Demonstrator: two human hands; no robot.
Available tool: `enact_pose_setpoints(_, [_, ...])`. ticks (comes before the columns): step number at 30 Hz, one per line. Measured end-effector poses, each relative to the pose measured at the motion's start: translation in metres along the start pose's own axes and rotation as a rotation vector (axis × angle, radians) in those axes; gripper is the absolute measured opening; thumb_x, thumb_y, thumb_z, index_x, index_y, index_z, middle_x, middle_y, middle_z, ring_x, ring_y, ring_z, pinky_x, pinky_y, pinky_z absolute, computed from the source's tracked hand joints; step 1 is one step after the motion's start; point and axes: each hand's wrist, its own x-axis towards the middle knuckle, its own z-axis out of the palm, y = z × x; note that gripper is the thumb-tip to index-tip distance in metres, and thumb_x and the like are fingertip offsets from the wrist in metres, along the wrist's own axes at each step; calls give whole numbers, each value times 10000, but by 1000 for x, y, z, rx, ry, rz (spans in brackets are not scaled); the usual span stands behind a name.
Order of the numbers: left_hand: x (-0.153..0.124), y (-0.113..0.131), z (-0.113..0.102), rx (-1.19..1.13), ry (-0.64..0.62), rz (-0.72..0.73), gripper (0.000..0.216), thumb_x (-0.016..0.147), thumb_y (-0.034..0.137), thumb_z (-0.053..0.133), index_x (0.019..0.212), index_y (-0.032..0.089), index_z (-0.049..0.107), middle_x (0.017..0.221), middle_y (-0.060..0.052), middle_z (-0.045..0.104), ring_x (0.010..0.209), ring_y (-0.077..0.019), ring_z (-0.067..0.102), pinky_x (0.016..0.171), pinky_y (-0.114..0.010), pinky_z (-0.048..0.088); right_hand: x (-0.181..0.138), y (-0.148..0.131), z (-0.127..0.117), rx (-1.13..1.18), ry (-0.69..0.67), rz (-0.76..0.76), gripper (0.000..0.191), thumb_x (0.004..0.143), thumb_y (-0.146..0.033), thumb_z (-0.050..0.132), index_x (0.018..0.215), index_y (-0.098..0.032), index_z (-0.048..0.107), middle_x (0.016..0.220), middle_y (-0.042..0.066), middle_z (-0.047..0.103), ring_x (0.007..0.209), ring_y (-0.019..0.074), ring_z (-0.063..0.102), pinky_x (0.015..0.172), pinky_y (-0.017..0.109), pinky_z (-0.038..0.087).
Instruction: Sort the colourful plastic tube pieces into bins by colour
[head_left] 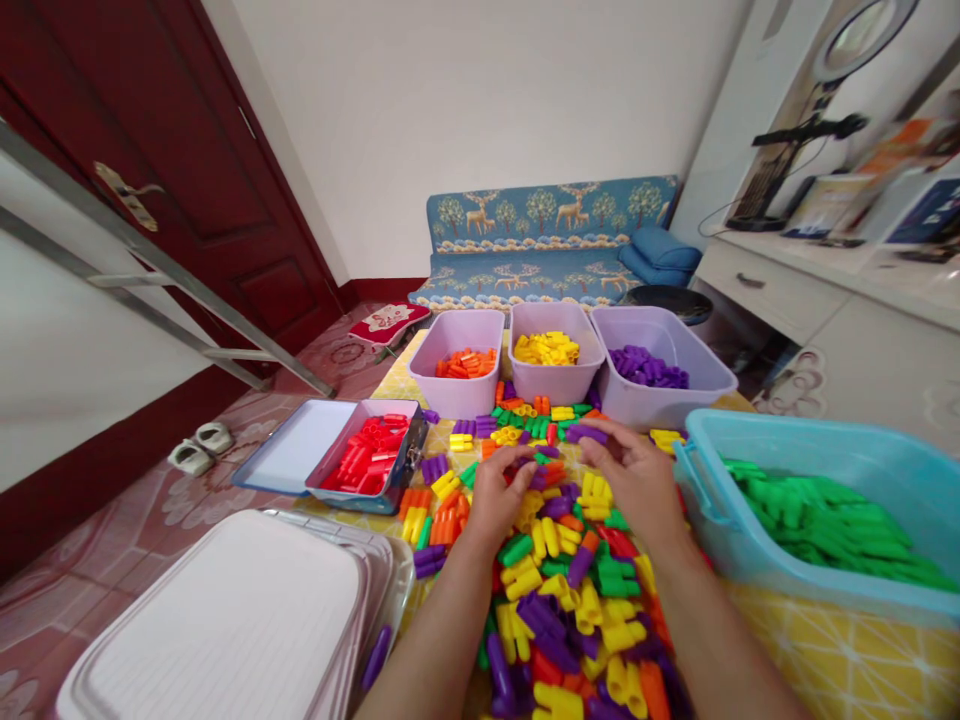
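A pile of small plastic tube pieces (pixel 559 570) in purple, yellow, green, orange and red covers the table's middle. My left hand (pixel 496 497) rests on the pile with its fingers curled around purple pieces. My right hand (pixel 637 478) reaches over the pile's far side and pinches a purple piece (pixel 586 433) at its fingertips. Behind the pile stand three lilac bins: one with orange pieces (pixel 457 362), one with yellow pieces (pixel 555 350), one with purple pieces (pixel 660 360).
A blue tub (pixel 817 505) of green pieces sits at the right. A lilac tray of red pieces (pixel 367 455) lies on a blue lid at the left. White lids (pixel 240 615) are stacked at the near left. A sofa, a door and a cabinet surround the table.
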Motion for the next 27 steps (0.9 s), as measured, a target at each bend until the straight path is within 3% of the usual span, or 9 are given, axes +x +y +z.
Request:
enact_pose_setpoints(2, [0,0,-1,-8,1,7,164,817,238,598,919,185,715,892,-57,711,801,-174,637,754,-295,500,25,-10,-13,119,54,55,341,766,-407,676,1035,-197,667,815,43,703,721,195,673,758,395,565])
enact_pose_setpoints(4, [1,0,-1,-20,-4,24,156,822,244,593,898,187,717,887,-54,708,817,-175,637,763,-295,494,49,-18,-24,364,232,-45,315,765,-412,677,994,-199,636,877,38,692,860,213,686,853,428,545])
enact_pose_setpoints(8, [1,-1,-1,-37,19,37,164,837,252,575,896,181,712,896,-55,704,844,-176,633,775,-293,483,58,-20,-27,530,103,-19,277,831,-477,575,870,-205,610,1049,106,676,1098,248,623,963,451,493])
enact_pose_setpoints(10, [0,-1,-1,-34,37,41,175,848,272,566,874,174,709,865,-51,700,823,-173,630,759,-285,475,43,-10,-18,430,32,99,313,830,-458,570,1012,-208,615,1130,119,664,1091,260,625,940,478,499])
enact_pose_setpoints(12, [0,-1,-1,-20,63,31,208,863,304,548,846,166,703,811,-43,692,775,-169,622,720,-275,465,27,8,-7,165,-2,178,396,788,-442,619,1097,-194,617,1146,128,664,1076,278,622,930,501,487])
enact_pose_setpoints(15, [0,-1,-3,42,153,12,246,879,333,520,817,169,692,758,-34,676,730,-170,604,682,-273,448,21,39,4,-296,68,-21,397,765,-407,611,1084,-173,647,1168,133,645,1113,284,575,1010,509,402])
enact_pose_setpoints(19, [1,0,-8,203,276,75,216,873,284,507,781,183,674,791,-46,656,824,-194,596,783,-315,449,45,67,10,-694,90,-207,404,809,-307,536,1158,-121,618,1238,176,593,1171,297,514,1031,485,368])
enact_pose_setpoints(23, [2,-4,-8,312,270,105,181,815,203,542,930,191,681,996,-75,650,995,-224,580,919,-377,440,59,72,16,-904,-45,-185,443,834,-304,528,1219,-91,584,1237,202,587,1166,311,508,1003,463,378])
enact_pose_setpoints(27, [3,-14,-4,365,218,35,317,774,209,583,1082,178,651,1174,-112,584,1133,-260,527,1008,-429,407,56,52,18,-1042,-184,-44,433,858,-506,490,1102,-207,687,1140,173,640,1046,341,579,879,487,427])
